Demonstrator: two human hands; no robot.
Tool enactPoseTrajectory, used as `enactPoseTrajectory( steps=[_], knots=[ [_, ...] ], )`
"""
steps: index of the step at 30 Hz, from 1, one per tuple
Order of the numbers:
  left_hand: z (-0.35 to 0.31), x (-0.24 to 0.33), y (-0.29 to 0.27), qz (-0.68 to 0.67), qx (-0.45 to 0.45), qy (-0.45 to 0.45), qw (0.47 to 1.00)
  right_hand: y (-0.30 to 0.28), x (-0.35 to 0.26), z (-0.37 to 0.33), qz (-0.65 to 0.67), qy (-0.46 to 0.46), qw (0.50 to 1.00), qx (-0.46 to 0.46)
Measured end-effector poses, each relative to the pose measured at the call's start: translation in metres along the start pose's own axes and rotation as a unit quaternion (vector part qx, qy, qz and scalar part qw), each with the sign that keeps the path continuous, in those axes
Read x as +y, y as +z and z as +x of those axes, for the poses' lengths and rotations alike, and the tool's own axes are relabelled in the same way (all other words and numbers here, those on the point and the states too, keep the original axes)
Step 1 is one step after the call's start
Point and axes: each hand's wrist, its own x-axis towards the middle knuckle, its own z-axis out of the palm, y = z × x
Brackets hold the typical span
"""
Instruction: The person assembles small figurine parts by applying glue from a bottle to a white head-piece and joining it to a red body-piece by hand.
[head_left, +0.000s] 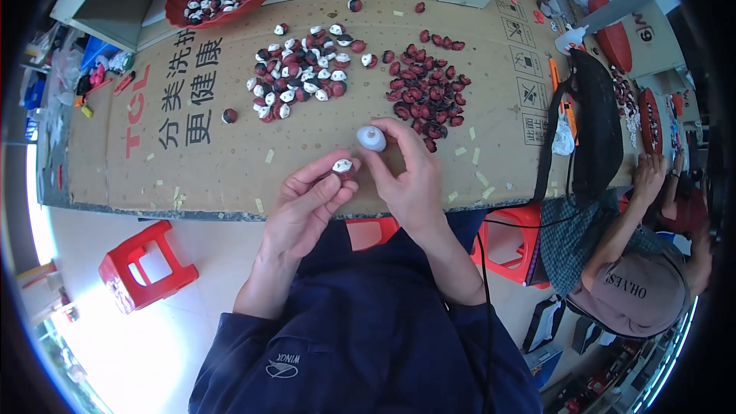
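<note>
Just over the near edge of the cardboard-covered table point(230, 176), my left hand point(299, 211) pinches a small round figure piece point(343, 167), white on top and dark red below. To its right, my right hand point(414, 188) grips a small white, rounded bottle-like thing point(371, 139) with a tan spot on its top. The two held things are close but apart. Beyond my hands lies a cluster of similar white, black and red round pieces point(299, 73). Right of that cluster is a heap of dark red, shell-like parts point(425, 88).
A red basin point(178, 11) full of the round pieces stands at the far left. A black bag point(596, 126) and an orange cutter point(556, 77) lie at the right. A co-worker point(636, 284) sits further right. One red stool point(149, 268) stands on the floor at left.
</note>
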Motion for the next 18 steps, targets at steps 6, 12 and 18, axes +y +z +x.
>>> enactPoseTrajectory(
  steps=[6,12,18],
  knots=[
    [-0.002,-0.004,0.003,-0.017,-0.038,-0.027,0.999,-0.052,-0.006,-0.003,-0.119,0.026,0.989,0.083],
    [0.000,-0.018,0.013,0.007,-0.068,-0.061,0.996,-0.051,0.004,-0.003,-0.180,0.051,0.981,0.057],
    [0.000,-0.022,0.018,0.010,-0.065,-0.064,0.996,-0.050,0.004,-0.009,-0.179,-0.008,0.983,0.035]
  ],
)
